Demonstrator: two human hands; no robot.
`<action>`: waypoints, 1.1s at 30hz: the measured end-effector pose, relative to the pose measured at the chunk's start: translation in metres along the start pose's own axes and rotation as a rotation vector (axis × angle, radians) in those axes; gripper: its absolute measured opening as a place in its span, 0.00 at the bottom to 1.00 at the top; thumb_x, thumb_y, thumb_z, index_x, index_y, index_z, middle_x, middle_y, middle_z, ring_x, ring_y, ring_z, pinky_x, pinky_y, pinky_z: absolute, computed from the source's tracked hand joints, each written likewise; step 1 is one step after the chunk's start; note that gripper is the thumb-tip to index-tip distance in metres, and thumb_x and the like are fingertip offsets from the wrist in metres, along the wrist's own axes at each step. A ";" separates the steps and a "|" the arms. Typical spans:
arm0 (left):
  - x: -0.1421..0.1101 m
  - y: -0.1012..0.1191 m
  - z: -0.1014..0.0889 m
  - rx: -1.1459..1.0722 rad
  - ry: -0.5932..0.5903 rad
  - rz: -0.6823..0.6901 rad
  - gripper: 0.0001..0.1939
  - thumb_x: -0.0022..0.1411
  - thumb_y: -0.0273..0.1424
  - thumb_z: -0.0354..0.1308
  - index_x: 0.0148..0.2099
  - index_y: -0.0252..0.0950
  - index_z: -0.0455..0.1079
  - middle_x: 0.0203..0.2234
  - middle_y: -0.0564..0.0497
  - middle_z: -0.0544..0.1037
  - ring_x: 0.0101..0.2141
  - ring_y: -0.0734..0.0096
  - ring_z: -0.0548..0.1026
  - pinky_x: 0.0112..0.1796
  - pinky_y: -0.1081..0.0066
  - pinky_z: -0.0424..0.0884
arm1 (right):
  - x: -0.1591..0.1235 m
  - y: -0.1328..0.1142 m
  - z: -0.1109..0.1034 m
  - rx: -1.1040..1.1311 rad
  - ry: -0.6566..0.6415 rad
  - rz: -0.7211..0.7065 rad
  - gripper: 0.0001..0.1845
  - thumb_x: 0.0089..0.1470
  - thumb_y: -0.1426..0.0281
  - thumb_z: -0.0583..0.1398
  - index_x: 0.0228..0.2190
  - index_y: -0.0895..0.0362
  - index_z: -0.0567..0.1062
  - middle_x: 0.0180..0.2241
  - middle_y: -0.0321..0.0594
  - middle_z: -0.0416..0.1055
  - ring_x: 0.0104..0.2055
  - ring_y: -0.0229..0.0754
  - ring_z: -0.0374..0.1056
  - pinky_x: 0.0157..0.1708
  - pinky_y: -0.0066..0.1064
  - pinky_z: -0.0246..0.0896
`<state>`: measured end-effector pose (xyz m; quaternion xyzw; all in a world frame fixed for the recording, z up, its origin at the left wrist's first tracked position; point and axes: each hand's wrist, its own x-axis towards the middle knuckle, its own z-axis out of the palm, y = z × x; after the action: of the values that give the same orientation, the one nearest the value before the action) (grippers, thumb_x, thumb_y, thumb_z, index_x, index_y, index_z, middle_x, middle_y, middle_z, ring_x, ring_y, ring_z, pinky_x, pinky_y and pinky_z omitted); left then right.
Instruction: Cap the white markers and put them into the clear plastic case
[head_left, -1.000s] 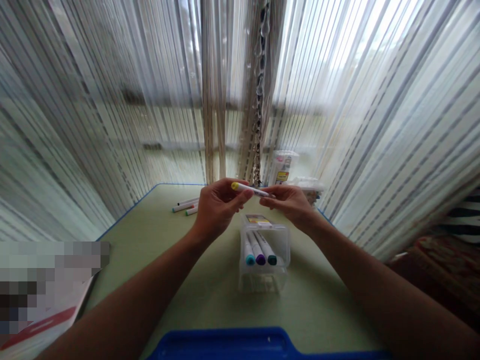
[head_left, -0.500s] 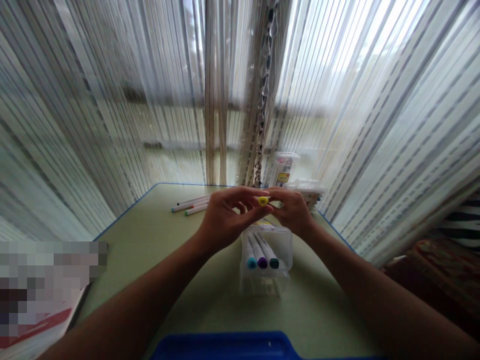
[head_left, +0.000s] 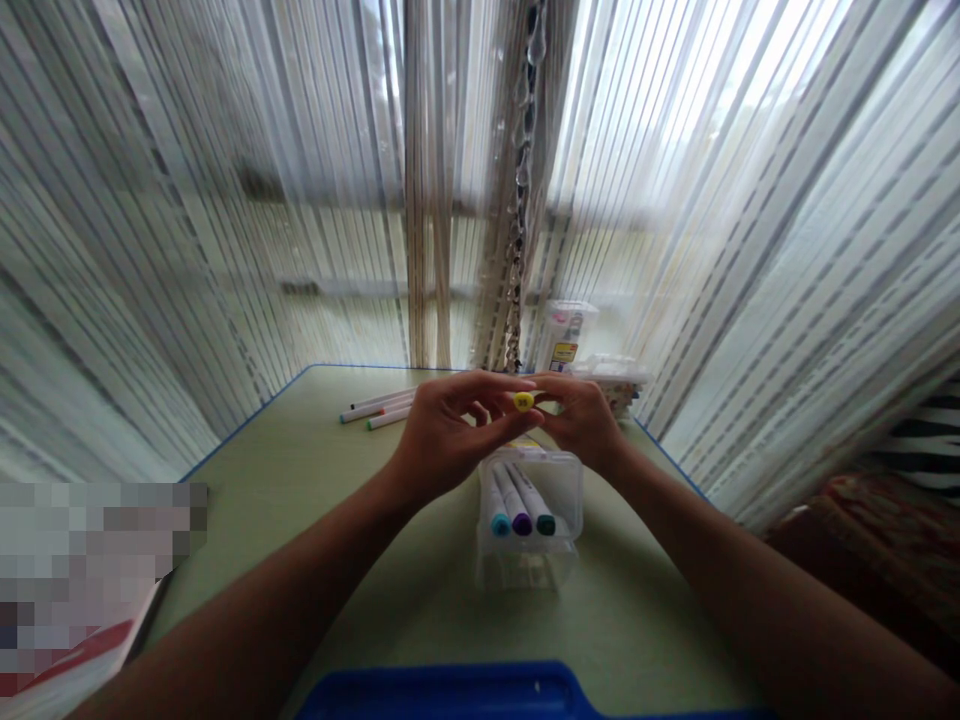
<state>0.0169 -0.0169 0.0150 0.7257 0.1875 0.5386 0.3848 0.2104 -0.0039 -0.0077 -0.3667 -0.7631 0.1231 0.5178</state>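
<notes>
Between the fingertips of both hands is a marker (head_left: 523, 402), its yellow cap end facing me and the rest of it hidden behind. My left hand (head_left: 457, 430) pinches it from the left, thumb below and fingers above. From the right, the fingers of my right hand (head_left: 581, 415) are closed on it too. Just beneath the hands stands a clear plastic case (head_left: 566, 495) holding a teal marker (head_left: 500, 524), a purple marker (head_left: 522, 523) and a dark green marker (head_left: 546, 524), caps toward me.
Several white markers (head_left: 375, 408) lie on the green table (head_left: 300, 480) at the left. A clear container (head_left: 568, 335) and a filled plastic box (head_left: 619, 385) stand at the back right. A blue tray (head_left: 450, 690) is at the front edge. String curtains (head_left: 337, 200) hang behind.
The view has shifted very slightly. Both hands keep the same hold on the yellow-capped marker, and the markers in the case have stayed put.
</notes>
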 end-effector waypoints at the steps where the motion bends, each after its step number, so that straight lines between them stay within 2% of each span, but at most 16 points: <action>1: 0.000 0.000 0.000 -0.006 -0.002 0.005 0.12 0.52 0.29 0.71 0.41 0.36 0.81 0.28 0.50 0.80 0.27 0.73 0.75 0.29 0.74 0.72 | 0.000 0.001 0.001 0.003 -0.004 -0.009 0.11 0.53 0.69 0.66 0.40 0.53 0.83 0.37 0.41 0.81 0.38 0.44 0.77 0.37 0.35 0.73; 8: 0.001 -0.002 -0.001 -0.004 0.013 -0.013 0.12 0.52 0.29 0.71 0.40 0.34 0.81 0.27 0.49 0.81 0.27 0.73 0.75 0.29 0.73 0.73 | -0.002 0.006 0.002 -0.073 -0.022 -0.042 0.10 0.54 0.69 0.65 0.40 0.54 0.83 0.36 0.42 0.81 0.36 0.44 0.77 0.36 0.34 0.73; 13: 0.008 -0.006 -0.009 -0.035 0.170 -0.030 0.11 0.53 0.32 0.70 0.40 0.34 0.80 0.28 0.50 0.81 0.23 0.77 0.72 0.23 0.77 0.68 | 0.001 0.005 -0.001 -0.146 0.037 -0.023 0.10 0.51 0.70 0.68 0.38 0.55 0.83 0.34 0.41 0.81 0.32 0.41 0.74 0.34 0.33 0.70; 16: 0.013 -0.011 -0.016 -0.064 0.250 -0.049 0.10 0.55 0.33 0.69 0.39 0.33 0.79 0.24 0.52 0.78 0.20 0.80 0.69 0.20 0.78 0.65 | 0.002 0.006 -0.002 -0.078 0.067 0.012 0.10 0.50 0.69 0.69 0.37 0.56 0.83 0.32 0.41 0.80 0.32 0.40 0.73 0.33 0.32 0.70; 22: 0.017 -0.020 -0.024 -0.126 0.328 -0.121 0.10 0.56 0.32 0.66 0.38 0.33 0.74 0.23 0.54 0.75 0.19 0.79 0.70 0.19 0.77 0.66 | 0.004 0.007 -0.003 0.111 0.120 0.140 0.13 0.46 0.64 0.71 0.35 0.56 0.83 0.32 0.42 0.80 0.33 0.41 0.74 0.29 0.30 0.69; 25: 0.017 -0.023 -0.026 -0.111 0.324 -0.142 0.10 0.56 0.32 0.65 0.38 0.33 0.72 0.24 0.53 0.76 0.20 0.78 0.70 0.19 0.76 0.66 | 0.005 0.006 -0.005 0.225 0.135 0.199 0.15 0.43 0.63 0.72 0.34 0.57 0.83 0.31 0.41 0.80 0.31 0.39 0.73 0.28 0.29 0.70; 29: 0.016 -0.029 -0.030 -0.005 0.279 -0.148 0.11 0.56 0.33 0.65 0.39 0.32 0.72 0.23 0.54 0.75 0.21 0.77 0.71 0.21 0.76 0.67 | 0.007 0.001 -0.006 0.296 0.174 0.251 0.18 0.40 0.63 0.74 0.34 0.58 0.83 0.25 0.38 0.78 0.22 0.33 0.68 0.20 0.25 0.65; 33: 0.013 -0.039 -0.037 0.354 0.169 -0.047 0.13 0.57 0.36 0.66 0.41 0.33 0.76 0.29 0.49 0.79 0.26 0.73 0.73 0.27 0.73 0.71 | 0.008 -0.007 -0.007 0.366 0.204 0.254 0.19 0.37 0.63 0.75 0.32 0.60 0.82 0.22 0.37 0.76 0.21 0.34 0.68 0.17 0.24 0.65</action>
<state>-0.0071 0.0303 -0.0018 0.7297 0.3278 0.5471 0.2465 0.2114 -0.0049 0.0049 -0.3703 -0.6196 0.2860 0.6303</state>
